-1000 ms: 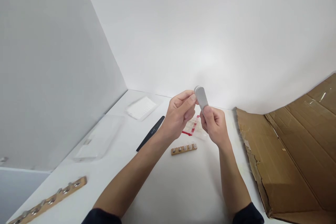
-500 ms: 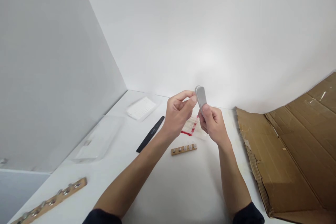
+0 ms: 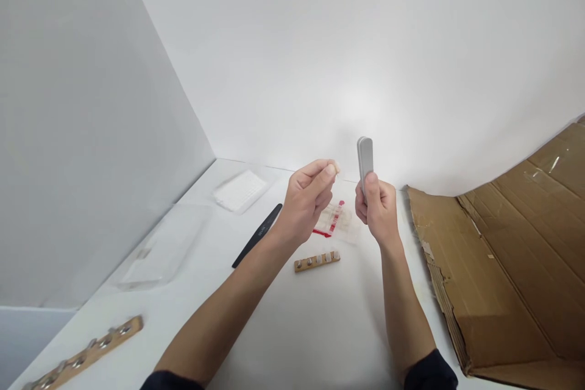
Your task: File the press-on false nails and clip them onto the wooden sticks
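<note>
My right hand (image 3: pixel 377 210) is closed round the lower end of a grey nail file (image 3: pixel 364 159), which stands upright above the white table (image 3: pixel 320 329). My left hand (image 3: pixel 307 198) pinches a tiny pale piece, apparently a false nail (image 3: pixel 337 166), between thumb and forefinger, a little left of the file and apart from it. Below the hands lie a short wooden strip with several nail tips (image 3: pixel 317 260) and a clear bag with red print (image 3: pixel 336 219).
A black nail file (image 3: pixel 256 235) lies left of my left hand. A white pad in clear wrap (image 3: pixel 240 189) and an empty clear bag (image 3: pixel 167 247) lie further left. A longer wooden strip with metal studs (image 3: pixel 85 350) sits at the near left edge. Flattened cardboard (image 3: pixel 503 262) fills the right.
The file has come off the small piece and swung upright to the right. My two hands have drawn apart; the left hand still pinches the piece.
</note>
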A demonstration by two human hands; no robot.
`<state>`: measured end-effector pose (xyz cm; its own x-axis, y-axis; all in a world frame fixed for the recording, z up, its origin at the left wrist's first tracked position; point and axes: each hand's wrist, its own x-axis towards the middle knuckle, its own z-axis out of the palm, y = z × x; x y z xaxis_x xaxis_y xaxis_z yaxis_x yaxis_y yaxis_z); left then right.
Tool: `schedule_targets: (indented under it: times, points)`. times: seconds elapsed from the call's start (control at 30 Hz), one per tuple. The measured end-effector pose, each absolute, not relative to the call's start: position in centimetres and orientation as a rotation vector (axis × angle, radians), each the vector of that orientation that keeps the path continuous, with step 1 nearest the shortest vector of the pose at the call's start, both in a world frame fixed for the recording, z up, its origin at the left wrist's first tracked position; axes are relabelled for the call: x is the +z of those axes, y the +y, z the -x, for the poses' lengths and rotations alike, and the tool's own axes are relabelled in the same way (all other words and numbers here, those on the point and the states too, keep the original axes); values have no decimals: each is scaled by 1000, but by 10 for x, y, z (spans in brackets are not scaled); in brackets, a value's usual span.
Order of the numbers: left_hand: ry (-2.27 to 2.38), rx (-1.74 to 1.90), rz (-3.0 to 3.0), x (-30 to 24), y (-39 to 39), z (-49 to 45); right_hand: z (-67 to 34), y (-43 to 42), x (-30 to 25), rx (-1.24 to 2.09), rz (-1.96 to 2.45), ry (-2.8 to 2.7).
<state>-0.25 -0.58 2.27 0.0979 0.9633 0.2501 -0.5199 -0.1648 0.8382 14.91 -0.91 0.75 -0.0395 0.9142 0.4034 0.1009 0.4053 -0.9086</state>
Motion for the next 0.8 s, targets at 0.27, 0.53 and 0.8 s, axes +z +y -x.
schedule_targets:
  times: [0.27, 0.53, 0.8]
  points:
    - [545, 1398, -981, 28, -9, 4, -144, -7, 1, 825, 974, -1465]
    - [565, 1408, -991, 28, -8, 4, -144, -12, 4, 900, 916, -1638]
    - [708, 1574, -1266, 17, 2, 4, -144, -7, 6, 816, 912, -1456]
